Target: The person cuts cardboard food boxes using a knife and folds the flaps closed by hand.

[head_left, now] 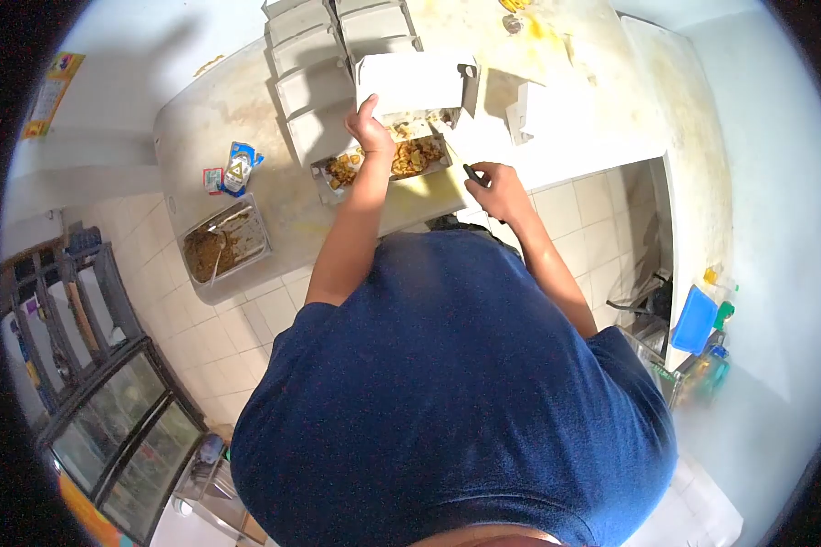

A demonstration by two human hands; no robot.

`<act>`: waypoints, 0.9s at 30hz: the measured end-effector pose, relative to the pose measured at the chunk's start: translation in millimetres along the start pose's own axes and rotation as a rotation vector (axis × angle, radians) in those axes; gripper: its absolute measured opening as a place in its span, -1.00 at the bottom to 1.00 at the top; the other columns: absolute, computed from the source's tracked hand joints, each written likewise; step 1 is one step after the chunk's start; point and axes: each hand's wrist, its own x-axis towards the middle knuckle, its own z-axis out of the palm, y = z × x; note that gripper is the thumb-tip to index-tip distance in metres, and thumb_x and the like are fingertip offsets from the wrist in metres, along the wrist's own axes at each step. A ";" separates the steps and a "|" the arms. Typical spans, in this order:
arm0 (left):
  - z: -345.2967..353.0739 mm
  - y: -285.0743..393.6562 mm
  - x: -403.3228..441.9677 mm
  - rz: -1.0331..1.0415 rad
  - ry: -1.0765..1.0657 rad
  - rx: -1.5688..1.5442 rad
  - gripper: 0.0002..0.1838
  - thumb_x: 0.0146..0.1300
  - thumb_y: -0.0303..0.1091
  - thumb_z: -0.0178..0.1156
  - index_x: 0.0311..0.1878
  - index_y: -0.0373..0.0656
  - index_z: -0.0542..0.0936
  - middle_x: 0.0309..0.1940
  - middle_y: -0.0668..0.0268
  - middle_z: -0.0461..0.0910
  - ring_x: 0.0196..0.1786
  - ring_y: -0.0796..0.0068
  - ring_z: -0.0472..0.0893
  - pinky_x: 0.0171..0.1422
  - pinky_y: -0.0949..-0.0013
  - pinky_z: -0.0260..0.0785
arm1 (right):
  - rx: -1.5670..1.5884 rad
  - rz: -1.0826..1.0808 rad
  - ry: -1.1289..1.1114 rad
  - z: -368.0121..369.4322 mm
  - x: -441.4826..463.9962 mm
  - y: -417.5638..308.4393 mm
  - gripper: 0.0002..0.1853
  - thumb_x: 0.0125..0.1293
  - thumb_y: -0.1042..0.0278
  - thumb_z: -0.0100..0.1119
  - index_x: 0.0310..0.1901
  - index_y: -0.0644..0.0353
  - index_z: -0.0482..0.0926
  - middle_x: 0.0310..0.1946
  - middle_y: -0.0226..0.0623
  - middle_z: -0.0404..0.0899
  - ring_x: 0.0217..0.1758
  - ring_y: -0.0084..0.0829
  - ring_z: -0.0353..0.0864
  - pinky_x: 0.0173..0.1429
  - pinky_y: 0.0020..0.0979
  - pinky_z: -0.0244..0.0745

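Observation:
My left hand [371, 135] grips the near edge of a white cardboard box [412, 84], thumb on its outer face; the box is tilted above the table. Some dark and yellow food bits show at its lower side. Just below lies an open tray-like box [319, 171] with browned, chopped food pieces [418, 157] in it, partly hidden by my left wrist. My right hand [502, 193] is closed around the black handle of a knife [473, 174]. Its pale blade points up and left toward the tilted box, and glare blurs its outline.
Rows of open white boxes [315, 87] stand at the back left. A plastic container [223, 242] of brown food with a spoon sits at the table's left corner, near a blue-and-white packet [239, 170]. A white carton piece [524, 114] stands right. Yellow stains mark the table.

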 end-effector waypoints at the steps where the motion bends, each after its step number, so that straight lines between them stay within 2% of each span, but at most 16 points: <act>1: -0.7 -2.3 0.4 -0.004 0.066 -0.021 -0.74 -0.08 -0.42 0.38 -0.41 -0.16 0.45 -0.32 0.32 0.53 -0.12 0.41 0.54 0.10 0.32 0.32 | -0.016 0.003 0.015 -3.6 -1.5 -3.0 -0.59 0.16 0.23 0.22 -0.06 0.37 0.67 -0.43 0.12 0.66 -0.34 -0.05 0.71 -0.15 -0.18 0.57; 2: 0.3 -5.8 -0.4 -0.010 0.131 -0.042 -0.72 -0.07 -0.41 0.38 -0.38 -0.16 0.43 -0.31 0.32 0.52 -0.12 0.42 0.53 0.10 0.32 0.31 | -0.032 0.007 0.031 -6.3 -2.6 -4.0 -0.59 0.17 0.23 0.22 -0.05 0.38 0.66 -0.44 0.11 0.66 -0.35 -0.06 0.71 -0.16 -0.18 0.57; 3: 0.1 -8.3 -1.0 -0.018 0.195 -0.062 -0.70 -0.07 -0.41 0.38 -0.35 -0.16 0.42 -0.30 0.32 0.50 -0.11 0.42 0.52 0.10 0.31 0.31 | 0.014 0.029 0.072 -6.5 -3.3 -5.5 -0.60 0.19 0.24 0.20 -0.08 0.42 0.65 -0.52 0.11 0.63 -0.46 -0.07 0.69 -0.23 -0.18 0.58; 6: -5.0 -6.0 -6.7 -0.023 0.100 -0.071 -0.76 0.05 -0.44 0.31 -0.22 -0.36 0.62 -0.20 0.23 0.60 -0.08 0.44 0.51 0.13 0.29 0.31 | 0.090 0.148 -0.011 -8.7 -1.7 -17.9 -0.64 0.22 0.27 0.16 -0.14 0.47 0.63 -0.61 0.11 0.59 -0.59 -0.09 0.65 -0.32 -0.20 0.59; 7: -2.8 -3.6 -11.9 -0.013 0.104 -0.053 -0.76 0.06 -0.45 0.30 -0.20 -0.38 0.62 -0.20 0.23 0.61 -0.07 0.43 0.51 0.13 0.29 0.31 | 0.064 0.044 0.037 3.6 3.7 -5.4 -0.68 0.26 0.30 0.12 -0.21 0.48 0.62 -0.67 0.11 0.56 -0.68 -0.12 0.62 -0.40 -0.21 0.58; 10: -0.2 -3.3 -20.7 0.023 0.079 -0.012 -0.73 0.08 -0.46 0.26 -0.15 -0.40 0.65 -0.19 0.23 0.64 -0.07 0.42 0.54 0.16 0.30 0.32 | 0.105 0.041 -0.081 9.8 4.8 -5.3 -0.69 0.31 0.34 0.11 -0.17 0.53 0.58 -0.64 -0.03 0.59 -0.69 -0.33 0.62 -0.57 -0.32 0.52; 11: -3.6 -3.2 -20.0 0.036 0.045 -0.007 -0.72 0.09 -0.46 0.25 -0.13 -0.40 0.66 -0.18 0.24 0.64 -0.06 0.42 0.54 0.16 0.30 0.32 | 0.140 0.080 -0.098 8.3 1.8 -6.7 -0.68 0.32 0.33 0.10 -0.17 0.53 0.59 -0.65 -0.04 0.59 -0.71 -0.34 0.61 -0.58 -0.32 0.52; 14: -9.8 -4.7 -18.6 0.079 0.034 0.006 -0.73 0.11 -0.45 0.22 -0.14 -0.39 0.67 -0.22 0.26 0.65 -0.09 0.42 0.56 0.16 0.31 0.32 | 0.070 0.084 0.026 9.5 -1.4 -4.2 -0.69 0.25 0.29 0.12 -0.23 0.45 0.63 -0.64 0.12 0.57 -0.57 -0.07 0.67 -0.32 -0.15 0.57; 15: -8.9 -4.8 -19.1 0.092 0.042 0.008 -0.74 0.12 -0.44 0.21 -0.15 -0.38 0.68 -0.23 0.27 0.66 -0.11 0.42 0.56 0.15 0.31 0.33 | 0.053 0.100 0.019 9.9 -0.1 -1.5 -0.70 0.24 0.30 0.13 -0.23 0.44 0.64 -0.62 0.13 0.57 -0.51 -0.01 0.67 -0.30 -0.14 0.57; 18: -10.9 -0.9 -22.4 0.093 -0.045 0.037 -0.73 0.11 -0.41 0.21 -0.16 -0.38 0.67 -0.25 0.28 0.66 -0.14 0.42 0.56 0.13 0.32 0.34 | -0.096 -0.085 0.027 13.1 0.7 4.5 -0.69 0.21 0.30 0.15 -0.21 0.43 0.64 -0.58 0.16 0.58 -0.44 0.06 0.66 -0.25 -0.11 0.57; 21: -9.9 -0.3 -22.3 0.056 0.118 0.019 -0.73 0.08 -0.38 0.26 -0.21 -0.39 0.66 -0.28 0.27 0.66 -0.16 0.41 0.57 0.12 0.32 0.35 | 0.025 0.027 -0.015 8.6 -6.4 -3.1 -0.69 0.18 0.30 0.17 -0.19 0.42 0.65 -0.52 0.20 0.58 -0.36 0.13 0.64 -0.17 -0.07 0.56; 24: -21.2 -1.2 -15.8 -0.007 0.109 -0.012 -0.76 0.04 -0.37 0.30 -0.27 -0.37 0.65 -0.26 0.23 0.66 -0.13 0.40 0.58 0.13 0.32 0.36 | -0.035 0.011 0.043 4.7 -5.4 -1.8 -0.67 0.16 0.30 0.18 -0.17 0.42 0.65 -0.50 0.22 0.58 -0.35 0.14 0.64 -0.14 -0.05 0.55; 27: -19.5 -2.7 -12.6 0.006 0.096 -0.082 -0.77 0.00 -0.37 0.33 -0.31 -0.33 0.62 -0.24 0.23 0.64 -0.10 0.40 0.58 0.12 0.32 0.36 | -0.110 -0.135 0.033 17.2 2.3 11.9 -0.67 0.17 0.31 0.19 -0.12 0.40 0.64 -0.35 0.24 0.61 -0.26 0.14 0.64 -0.08 -0.05 0.55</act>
